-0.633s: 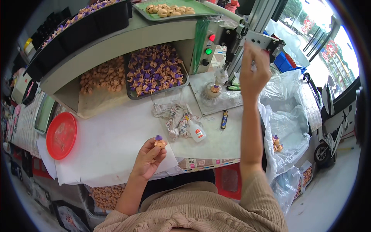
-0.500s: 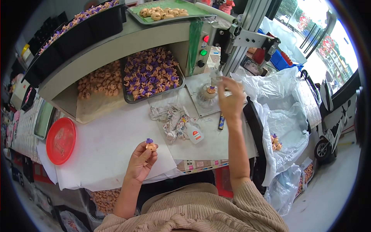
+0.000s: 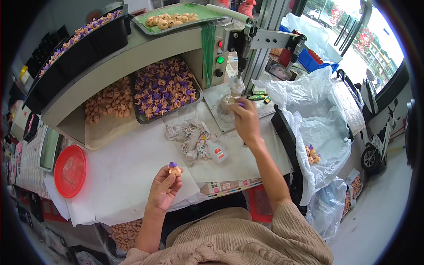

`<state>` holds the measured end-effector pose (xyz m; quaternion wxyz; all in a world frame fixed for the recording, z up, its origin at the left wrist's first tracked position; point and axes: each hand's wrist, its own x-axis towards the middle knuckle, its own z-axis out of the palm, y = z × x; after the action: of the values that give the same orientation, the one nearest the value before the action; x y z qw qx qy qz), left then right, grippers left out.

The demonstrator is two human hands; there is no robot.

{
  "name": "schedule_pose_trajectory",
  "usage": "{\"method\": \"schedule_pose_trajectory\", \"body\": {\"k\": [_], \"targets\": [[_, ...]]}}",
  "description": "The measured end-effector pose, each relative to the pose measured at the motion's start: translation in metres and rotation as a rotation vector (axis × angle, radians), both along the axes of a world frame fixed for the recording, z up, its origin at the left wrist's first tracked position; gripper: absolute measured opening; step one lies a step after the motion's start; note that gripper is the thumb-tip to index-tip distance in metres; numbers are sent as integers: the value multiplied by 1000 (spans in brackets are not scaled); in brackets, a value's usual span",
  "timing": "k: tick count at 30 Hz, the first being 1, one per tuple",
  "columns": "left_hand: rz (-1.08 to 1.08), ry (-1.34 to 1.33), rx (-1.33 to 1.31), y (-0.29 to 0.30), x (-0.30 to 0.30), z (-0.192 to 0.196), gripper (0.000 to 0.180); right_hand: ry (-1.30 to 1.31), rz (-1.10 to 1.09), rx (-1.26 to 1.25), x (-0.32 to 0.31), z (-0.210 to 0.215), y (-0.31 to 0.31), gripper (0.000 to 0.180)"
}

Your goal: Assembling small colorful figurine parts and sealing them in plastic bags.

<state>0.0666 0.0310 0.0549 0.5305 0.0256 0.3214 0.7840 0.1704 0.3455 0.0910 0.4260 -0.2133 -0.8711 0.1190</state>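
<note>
My left hand (image 3: pixel 164 189) is closed around a small peach-coloured doll figure (image 3: pixel 175 170) with a purple top, held above the near edge of the white-covered table. Over the metal base plate (image 3: pixel 223 126) of a small press (image 3: pixel 241 62), my right hand (image 3: pixel 247 123) pinches a small figure with a purple part (image 3: pixel 240 105). Most of that piece is hidden by my fingers. Just beyond them stands the clear plastic-wrapped holder (image 3: pixel 226 110) of the press. A wrapped press tip (image 3: pixel 236 84) hangs above the holder.
A dark tray of purple-and-peach figures (image 3: pixel 165 88) stands under the shelf beside loose peach heads (image 3: pixel 110 97). On the table lie a patterned cloth (image 3: pixel 187 137) and white bottle (image 3: pixel 217 152). A red basin (image 3: pixel 70 171) is at left, a plastic-lined bin (image 3: pixel 327 141) at right.
My right hand has come down and left from beside the press tip to the holder, and now pinches the figure there. The left hand keeps its figure. The whole view has shifted slightly.
</note>
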Motion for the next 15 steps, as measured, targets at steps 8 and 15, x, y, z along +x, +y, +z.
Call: {"method": "schedule_pose_trajectory", "body": {"k": [8,15], "targets": [[126,65,-63,-30,-31,-9,30,40,-676,165,169,80,-1,34],[52,229,-45,-9,-52,18,27,-513,-733,-286,263,50,-1,28]]}}
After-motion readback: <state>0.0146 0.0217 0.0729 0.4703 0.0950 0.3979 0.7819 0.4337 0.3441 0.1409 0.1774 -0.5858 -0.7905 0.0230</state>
